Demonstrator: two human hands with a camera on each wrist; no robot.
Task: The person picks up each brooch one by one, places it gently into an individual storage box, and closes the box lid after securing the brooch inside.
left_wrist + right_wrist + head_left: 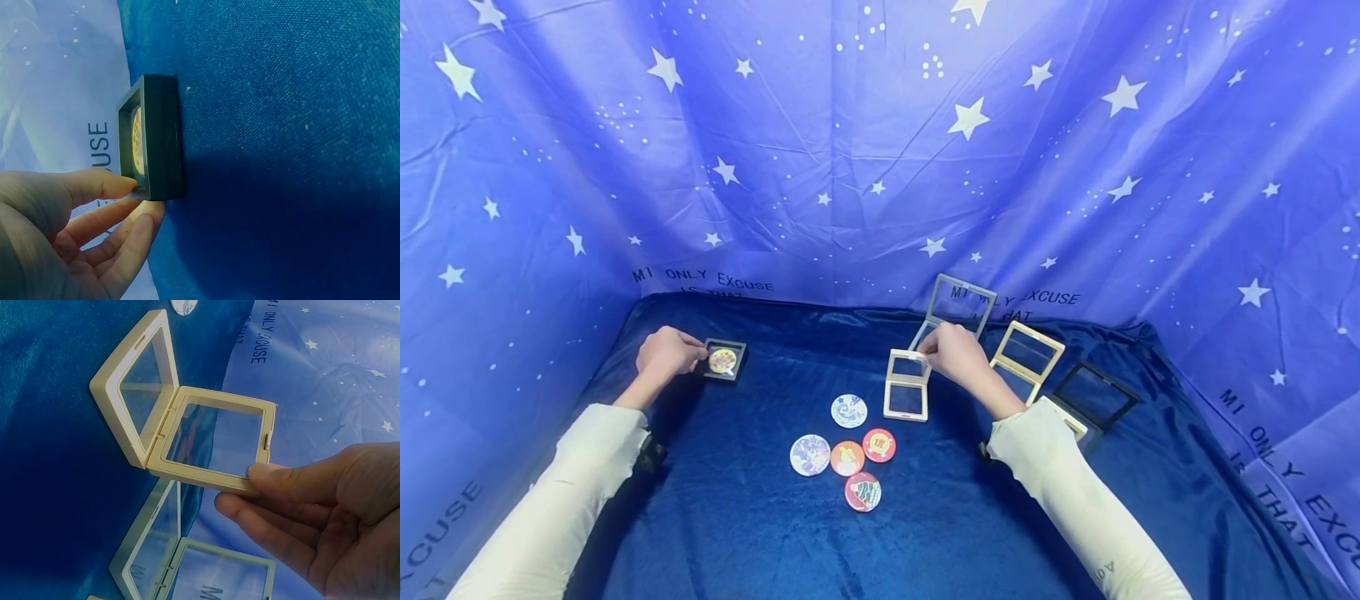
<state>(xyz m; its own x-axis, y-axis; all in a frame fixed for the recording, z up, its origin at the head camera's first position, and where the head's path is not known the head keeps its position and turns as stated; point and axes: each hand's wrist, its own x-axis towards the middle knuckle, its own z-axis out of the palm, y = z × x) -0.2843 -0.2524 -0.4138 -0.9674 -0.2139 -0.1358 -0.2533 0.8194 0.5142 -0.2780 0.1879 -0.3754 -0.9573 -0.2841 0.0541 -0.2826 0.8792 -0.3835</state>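
At the table's left side my left hand (pixel 672 352) pinches the edge of a dark square display frame (pixel 164 134) between thumb and fingers. A round yellow pin badge (pixel 722 361) shows inside it. My right hand (pixel 955 354) pinches a corner of one leaf of a cream hinged display frame (pixel 907 383), which stands opened out. In the right wrist view both clear windows of this frame show no badge. Between the hands lie several round badges: a blue-white one (pixel 848 412), a purple one (pixel 809 455), an orange one (pixel 847 458) and two red ones (pixel 879 445).
Behind and right of my right hand stand more opened frames: a grey one (pixel 994 304), a yellowish one (pixel 1039 368) and a black one (pixel 1133 405). Another pale frame (pixel 1078 428) is partly hidden by the right sleeve. Dark blue cloth (pixel 737 517) covers the table; a starry curtain (pixel 850 125) hangs behind.
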